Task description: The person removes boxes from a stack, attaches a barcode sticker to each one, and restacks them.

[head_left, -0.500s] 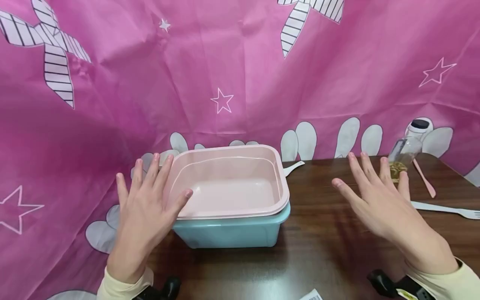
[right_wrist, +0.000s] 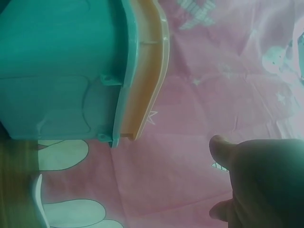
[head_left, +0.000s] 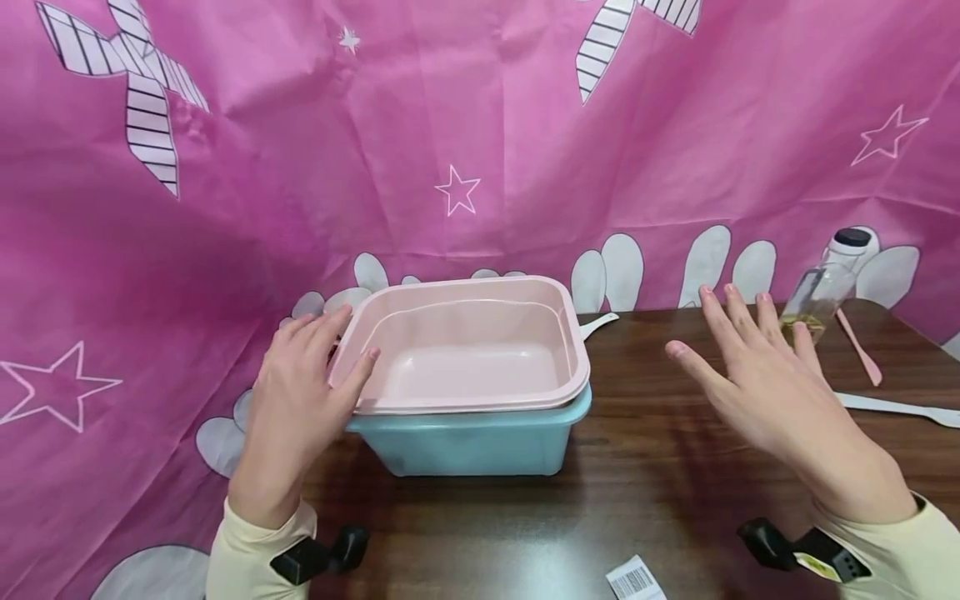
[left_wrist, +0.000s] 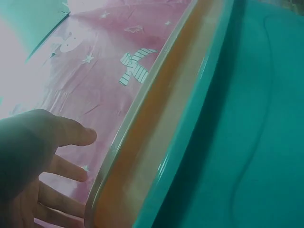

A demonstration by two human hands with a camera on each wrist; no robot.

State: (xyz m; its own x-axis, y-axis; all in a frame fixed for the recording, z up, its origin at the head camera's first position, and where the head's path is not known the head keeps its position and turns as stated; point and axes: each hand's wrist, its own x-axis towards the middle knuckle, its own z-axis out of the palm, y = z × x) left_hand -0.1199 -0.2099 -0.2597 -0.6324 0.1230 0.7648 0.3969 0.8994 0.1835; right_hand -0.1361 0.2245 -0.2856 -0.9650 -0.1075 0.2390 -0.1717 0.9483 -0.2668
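Note:
A pink plastic bin (head_left: 480, 371) is nested in a light blue bin (head_left: 480, 450) on the table, its rim standing above the blue one. My left hand (head_left: 296, 408) is at the left end of the pink bin, fingers slightly bent and thumb spread over the near left corner. In the left wrist view, its fingertips come right up to the pink rim (left_wrist: 116, 142). Well to the right of the bins, my right hand (head_left: 772, 408) hovers over the table with fingers spread and nothing in it.
Behind the right hand stands a clear bottle (head_left: 825, 287) with a dark cap and yellowish contents. A pink utensil (head_left: 859, 348), a white utensil (head_left: 896, 407) and a white handle (head_left: 600, 323) lie around. A barcode label (head_left: 635, 579) is at the front; a pink curtain (head_left: 510, 142) hangs behind.
My left hand has bent its fingers and turned toward the pink bin's left rim. The right hand holds nearly the same pose. The head view has shifted slightly.

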